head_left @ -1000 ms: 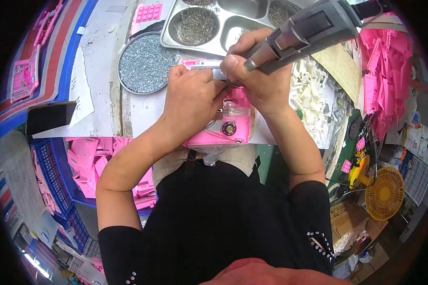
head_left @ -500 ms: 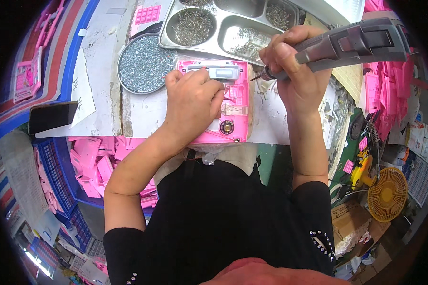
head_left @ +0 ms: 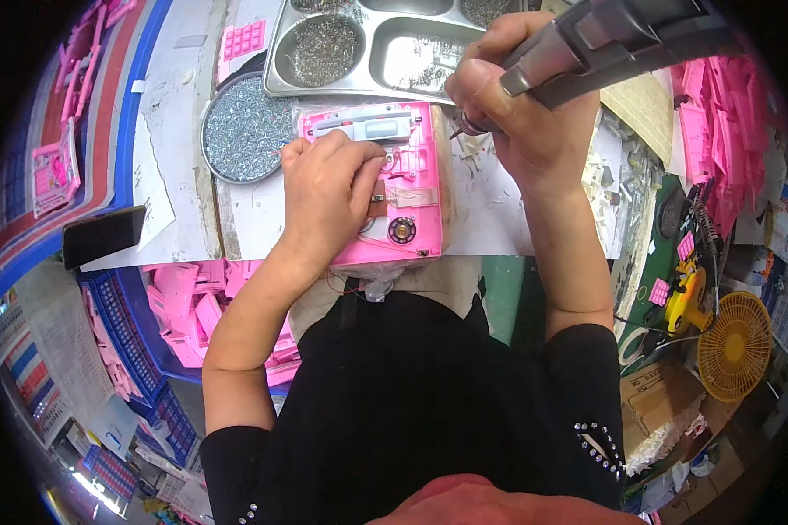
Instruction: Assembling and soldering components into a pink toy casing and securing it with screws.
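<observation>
My right hand (head_left: 543,131) grips a dark grey electric screwdriver (head_left: 604,44). Its bit (head_left: 455,135) points down and left, just off the right edge of a pink plastic housing (head_left: 420,192), apart from it. My left hand (head_left: 324,192) lies over the left side of this housing with its fingers curled in. Whatever its fingertips press or pinch is hidden beneath them. Inside the housing I see a grey bar-shaped part (head_left: 381,128), a small brown circuit board (head_left: 376,206), thin wires and a round black speaker (head_left: 402,230).
A round dish of silvery screws (head_left: 247,131) stands left of the housing. Behind it is a metal compartment tray (head_left: 372,83) with small metal parts. A dark phone (head_left: 103,236) lies at the left edge. Pink parts (head_left: 727,131) are heaped at right, near a yellow fan (head_left: 734,346).
The whole view has shifted, so the bench things sit further left. The screwdriver stays beside the housing's right edge, its body now higher in the picture. My left hand remains on the housing.
</observation>
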`<state>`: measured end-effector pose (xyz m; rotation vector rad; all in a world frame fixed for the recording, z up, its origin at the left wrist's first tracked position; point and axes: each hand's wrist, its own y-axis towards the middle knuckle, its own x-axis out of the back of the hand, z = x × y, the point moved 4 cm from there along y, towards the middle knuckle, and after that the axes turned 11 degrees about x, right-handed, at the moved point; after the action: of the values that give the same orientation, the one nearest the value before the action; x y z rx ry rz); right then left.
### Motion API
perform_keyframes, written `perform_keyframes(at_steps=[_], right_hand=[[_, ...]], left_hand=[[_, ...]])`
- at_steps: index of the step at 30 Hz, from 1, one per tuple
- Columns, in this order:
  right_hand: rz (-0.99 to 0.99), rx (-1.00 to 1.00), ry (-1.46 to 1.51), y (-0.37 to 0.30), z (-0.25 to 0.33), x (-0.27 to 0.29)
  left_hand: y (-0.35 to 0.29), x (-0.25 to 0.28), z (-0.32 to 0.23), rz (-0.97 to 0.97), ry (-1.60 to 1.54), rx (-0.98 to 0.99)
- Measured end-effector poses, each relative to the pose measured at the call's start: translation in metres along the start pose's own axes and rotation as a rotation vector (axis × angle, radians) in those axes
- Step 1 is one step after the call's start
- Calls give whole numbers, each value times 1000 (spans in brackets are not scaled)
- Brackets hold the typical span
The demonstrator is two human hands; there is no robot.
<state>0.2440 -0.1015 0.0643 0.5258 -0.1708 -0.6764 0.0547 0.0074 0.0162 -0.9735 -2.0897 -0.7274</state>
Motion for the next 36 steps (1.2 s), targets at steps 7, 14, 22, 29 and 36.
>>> perform_keyframes(at_steps=[7,14,22,29,36], right_hand=[[-172,77,131,10,6,-12],[-233,502,-231,19,17,3],[530,369,-836,-60,12,-38],[615,326,-922,-64,-2,-50],[689,336,-1001,-59,4,-62]], left_hand=[[2,8,-2,-17,26,-51],[-1,24,1,-116,11,-116],[-12,28,11,-154,-45,-137],[-19,27,21,-177,-86,-72],[-23,28,29,-186,-121,-59]])
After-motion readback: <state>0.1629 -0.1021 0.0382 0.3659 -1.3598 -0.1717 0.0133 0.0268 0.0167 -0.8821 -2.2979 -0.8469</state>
